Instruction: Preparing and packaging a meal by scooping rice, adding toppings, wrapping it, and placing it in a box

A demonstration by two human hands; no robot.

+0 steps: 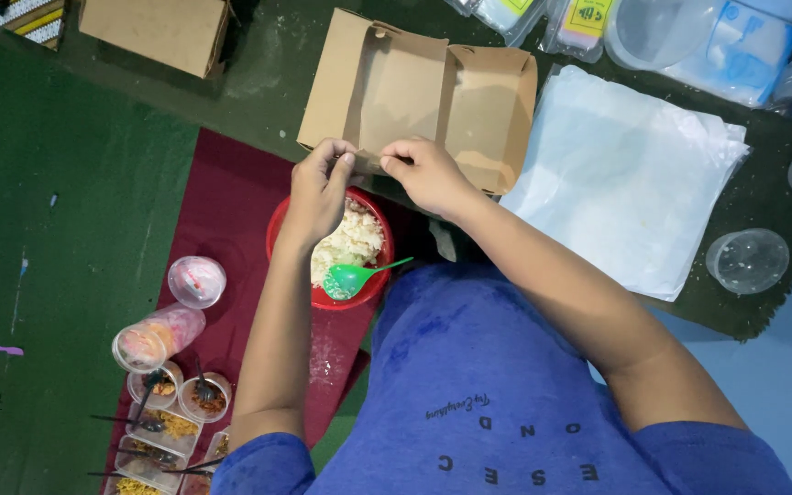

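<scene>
Floor: green mat (57, 211) with a dark red cloth (222, 211) on top; the person sits over it in a blue shirt.
Left hand (320, 188): fingers are pinched together on the near edge of the brown cardboard box (419, 96), just above the red bowl (279, 229).
Right hand (425, 171): also closed in a pinch on the same edge, close beside the left one.
Box: one in the hands, lying open with flaps spread, nothing inside yet; it seems only partly folded. A second brown box (159, 32) lies well apart at the top left.
Bowl: one, holding white rice (357, 240) and one green spoon (357, 275).
Progress: rice is ready in the bowl, none is in the box; folding and filling appear to be left.
Toppings: several small open cups and trays (169, 417) with dark spoons at the lower left; exact number cannot be told.
Jar: one clear jar (156, 336) on its side, its lid (197, 280) beside it.
Clear cups: two empty (747, 260) at the right.
Plastic sheets: one white stack (625, 179) beside the box.
</scene>
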